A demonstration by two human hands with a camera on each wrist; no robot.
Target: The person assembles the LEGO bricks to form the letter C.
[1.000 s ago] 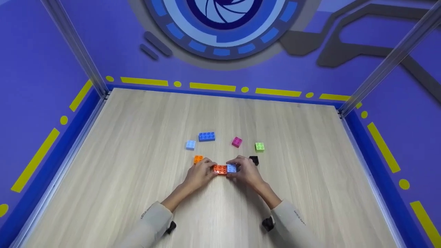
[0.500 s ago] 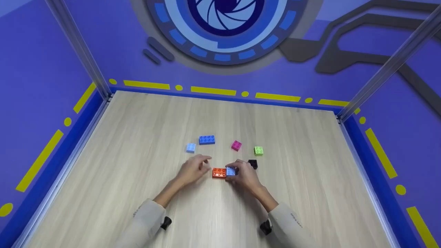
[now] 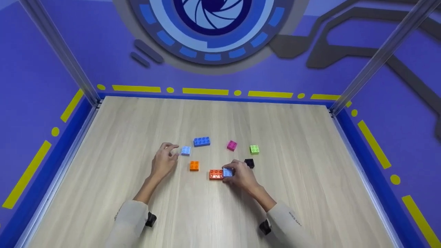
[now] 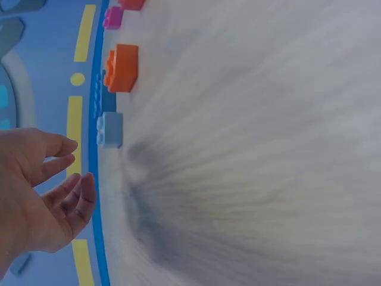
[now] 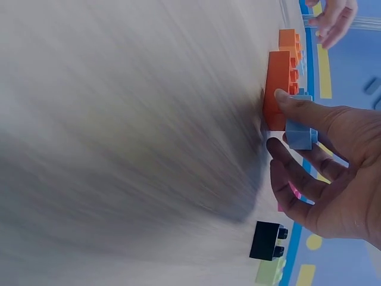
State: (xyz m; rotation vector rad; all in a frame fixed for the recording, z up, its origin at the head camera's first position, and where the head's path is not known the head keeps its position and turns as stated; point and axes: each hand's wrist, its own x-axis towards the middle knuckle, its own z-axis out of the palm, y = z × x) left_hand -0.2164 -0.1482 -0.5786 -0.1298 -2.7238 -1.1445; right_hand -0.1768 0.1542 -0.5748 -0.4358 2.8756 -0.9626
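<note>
Right hand (image 3: 244, 175) pinches blue brick (image 3: 227, 172) (square, studded) touching oblong red brick (image 3: 216, 174).

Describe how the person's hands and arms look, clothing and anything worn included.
The left hand and right hand are ungloved. Light grey-beige sleeves stop short of them, with small dark lettering, unreadable here. A small black piece shows beside each sleeve's end.

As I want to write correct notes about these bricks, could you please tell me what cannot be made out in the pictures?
Right wrist: the join between the held blue brick and the red brick; the right hand partly covers it.
Right wrist: most of the pink brick, behind the same hand.
Left wrist: most of the red brick, cut off by the top edge.
Head: the right sleeve's lettering, too small.
</note>
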